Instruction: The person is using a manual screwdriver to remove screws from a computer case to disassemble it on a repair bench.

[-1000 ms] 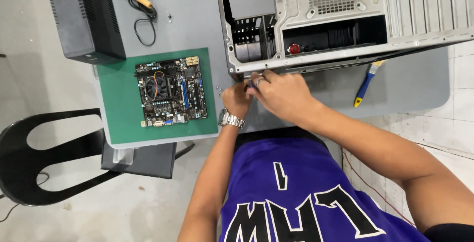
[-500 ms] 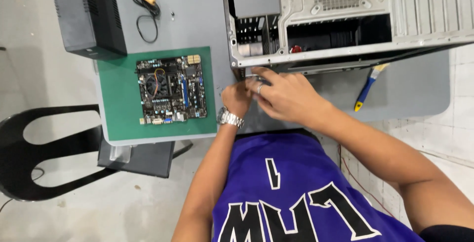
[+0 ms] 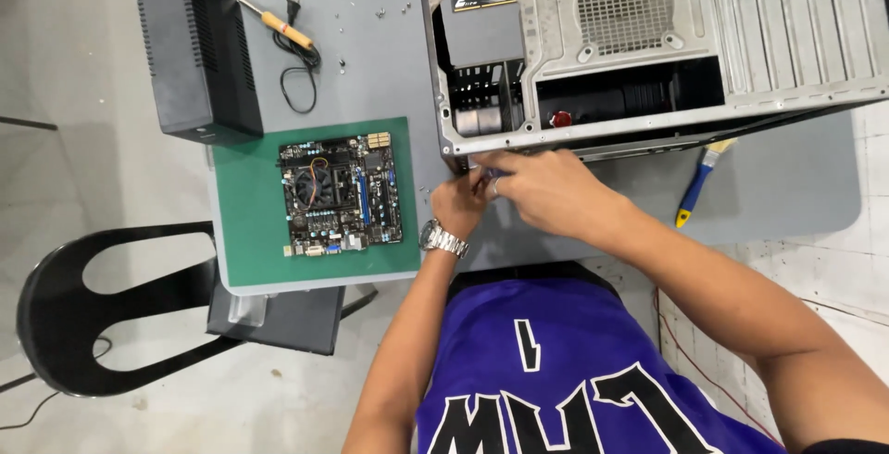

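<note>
Little has moved since earlier: both hands stay bunched at the case's [image 3: 648, 56] lower edge near the desk's [image 3: 389, 56] front. Left to right: motherboard [image 3: 341, 197] on green mat [image 3: 250, 204], left hand [image 3: 457, 206] curled, right hand [image 3: 546, 193] pinching something small, hidden; brush [image 3: 700, 184].

We note the computer case [image 3: 648, 47] as bare grey sheet metal, dull and perforated. The table [image 3: 389, 56] is smooth matt grey; the mat [image 3: 250, 213] matt green. The wristwatch [image 3: 443, 239] has a polished metal band. The chair [image 3: 111, 324] is glossy black plastic.
</note>
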